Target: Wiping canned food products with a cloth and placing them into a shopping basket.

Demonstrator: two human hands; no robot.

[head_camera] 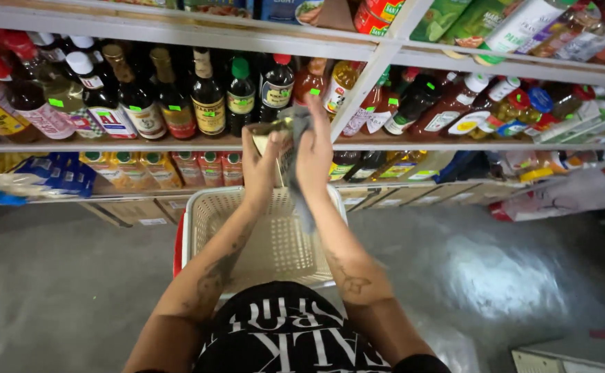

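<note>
The left hand (259, 166) closes around a small pale bottle (269, 141), fingers wrapped about its body and thumb across the front, holding it upright. The right hand (314, 155) lies flat against the bottle's other side, fingers extended upward and pressing a grey cloth (297, 173) to it; the cloth drapes over the bottle's top and hangs in a strip below the right palm. How much of the cloth the right hand grips cannot be told.

All positions below are given relative to the bottle. Directly beneath it stands a cream plastic basket (275, 242) with a perforated floor and a red handle (179, 245) at its left edge; both forearms cross above the basket. Below the basket is the person's black garment with white lettering (288, 338). Behind the bottle runs a white shelf (178, 146) carrying dark sauce bottles (209, 93), some with yellow or green caps; to the upper right stand reddish sauce bottles (447, 110). Behind and lower, a second shelf holds small yellow and red cartons (171, 169) to the left and blue packets (54, 173) farther left. Well to the right lies a white plastic bag (564, 197). The grey floor (509, 276) spreads on both sides of the basket, glossy at right.
</note>
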